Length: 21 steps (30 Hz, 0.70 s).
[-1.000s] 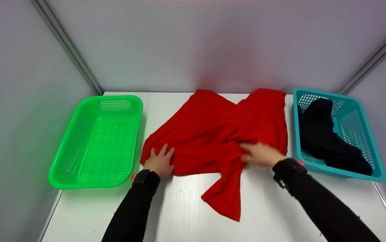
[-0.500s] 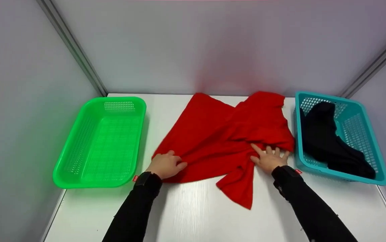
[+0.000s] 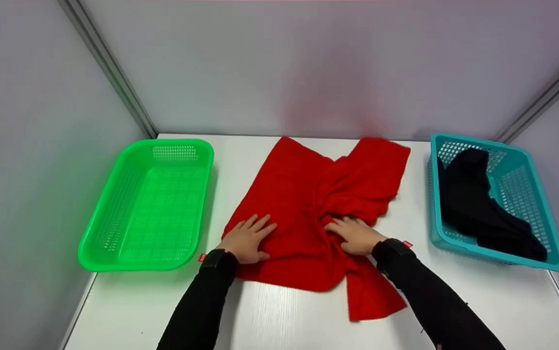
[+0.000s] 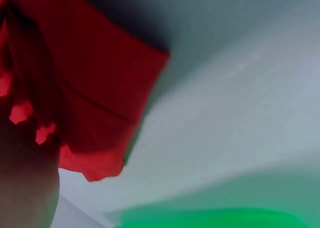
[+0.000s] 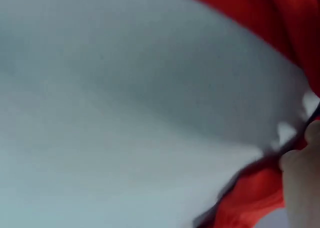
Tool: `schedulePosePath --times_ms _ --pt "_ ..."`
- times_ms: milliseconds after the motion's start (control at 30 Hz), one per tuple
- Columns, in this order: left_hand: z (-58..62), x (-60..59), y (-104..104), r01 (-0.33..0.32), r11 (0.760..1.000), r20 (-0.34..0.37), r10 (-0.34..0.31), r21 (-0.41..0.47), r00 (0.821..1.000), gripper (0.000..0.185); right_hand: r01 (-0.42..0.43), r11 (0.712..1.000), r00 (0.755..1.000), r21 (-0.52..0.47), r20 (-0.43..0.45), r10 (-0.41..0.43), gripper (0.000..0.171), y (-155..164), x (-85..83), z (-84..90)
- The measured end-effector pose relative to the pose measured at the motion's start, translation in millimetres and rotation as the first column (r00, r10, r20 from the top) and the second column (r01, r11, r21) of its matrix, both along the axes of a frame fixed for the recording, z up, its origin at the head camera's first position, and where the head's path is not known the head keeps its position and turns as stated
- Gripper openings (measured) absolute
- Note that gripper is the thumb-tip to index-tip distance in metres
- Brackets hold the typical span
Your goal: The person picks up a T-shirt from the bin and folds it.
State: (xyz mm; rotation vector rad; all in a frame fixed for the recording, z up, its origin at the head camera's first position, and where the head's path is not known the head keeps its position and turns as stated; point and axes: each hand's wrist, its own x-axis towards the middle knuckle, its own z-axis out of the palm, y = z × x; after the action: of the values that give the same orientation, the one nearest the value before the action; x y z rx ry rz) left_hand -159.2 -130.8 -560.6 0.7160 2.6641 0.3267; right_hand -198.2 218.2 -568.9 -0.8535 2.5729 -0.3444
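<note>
**Two hands press a red garment flat on a white table**

A red garment [image 3: 318, 204] lies spread in the middle of the table [image 3: 279, 316], between two baskets. The left hand [image 3: 247, 238] rests flat on its near left part, fingers spread, seemingly pinning the cloth. The right hand [image 3: 354, 235] lies on the bunched middle folds, fingers straight, grip not closed. An empty green basket [image 3: 109, 253] sits left. A teal basket [image 3: 517, 257] on the right holds a dark garment [image 3: 478, 209].

No writing can be read anywhere; the small red tags [image 3: 407, 243] at both wrists are too tiny.
</note>
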Motion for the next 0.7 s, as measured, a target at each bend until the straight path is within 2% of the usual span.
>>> schedulePosePath --times_ms 67,100,167,233,300,333,367,433,467,500,533,567,633,700 --pt "0.0 0.6 0.3 0.007 1.0 -0.038 -0.008 -0.027 0.999 0.076 -0.013 1.0 0.994 -0.003 -0.11 0.013 0.048 4.3 -0.8 -2.1" --pt "0.1 0.7 1.2 0.009 1.0 -0.063 -0.01 -0.026 0.998 0.074 0.009 1.0 0.981 0.009 -0.196 -0.007 0.045 8.3 -2.0 -4.3" --pt "-0.6 0.6 4.1 0.013 1.0 -0.118 -0.014 -0.007 0.993 0.066 0.128 0.992 0.927 0.026 -0.358 -0.11 0.04 18.6 -4.8 -9.1" --pt "-1.3 0.5 8.5 0.025 0.999 -0.18 -0.018 0.037 0.983 0.056 0.316 0.949 0.853 0.004 -0.44 -0.283 0.043 29.2 -7.2 -12.4" --pt "-2.8 -0.2 12.1 0.05 0.997 -0.241 -0.033 0.064 0.97 0.051 0.483 0.876 0.768 -0.017 -0.473 -0.432 0.052 36.8 -8.9 -11.9" --pt "-3.9 -0.2 13.3 0.057 0.996 -0.264 -0.038 0.066 0.964 0.053 0.542 0.84 0.734 -0.035 -0.467 -0.493 0.058 39.0 -9.1 -10.2" --pt "-5.0 -0.3 14.1 0.061 0.996 -0.271 -0.042 0.064 0.962 0.056 0.58 0.812 0.706 -0.059 -0.461 -0.538 0.063 40.1 -9.6 -8.6" --pt "-6.8 -0.4 14.1 0.054 0.997 -0.233 -0.041 0.049 0.972 0.065 0.595 0.794 0.67 -0.122 -0.471 -0.574 0.069 38.6 -9.5 -4.9" --pt "-7.8 -0.3 13.4 0.04 0.999 -0.197 -0.033 0.031 0.98 0.07 0.579 0.803 0.669 -0.144 -0.479 -0.568 0.07 36.6 -8.7 -4.1" --pt "-7.7 0.1 12.1 0.016 1.0 -0.154 -0.014 0.017 0.988 0.076 0.549 0.819 0.682 -0.166 -0.478 -0.554 0.069 33.6 -7.4 -3.6" --pt "-7.1 0.3 10.7 -0.016 1.0 -0.114 0.017 0.008 0.993 0.079 0.51 0.841 0.704 -0.182 -0.473 -0.529 0.067 30.2 -5.6 -3.7" --pt "-6.1 0.3 9.1 -0.053 0.999 -0.079 0.053 -0.006 0.995 0.082 0.465 0.867 0.738 -0.182 -0.462 -0.493 0.065 26.5 -2.8 -4.1" --pt "-3.1 0.6 4.9 -0.137 0.99 -0.053 0.134 -0.042 0.99 0.086 0.362 0.919 0.827 -0.154 -0.401 -0.393 0.062 18.8 4.0 -7.0" --pt "1.3 1.3 0.0 -0.24 0.969 -0.06 0.236 -0.062 0.97 0.088 0.263 0.96 0.908 -0.093 -0.312 -0.279 0.063 12.1 10.8 -10.5"
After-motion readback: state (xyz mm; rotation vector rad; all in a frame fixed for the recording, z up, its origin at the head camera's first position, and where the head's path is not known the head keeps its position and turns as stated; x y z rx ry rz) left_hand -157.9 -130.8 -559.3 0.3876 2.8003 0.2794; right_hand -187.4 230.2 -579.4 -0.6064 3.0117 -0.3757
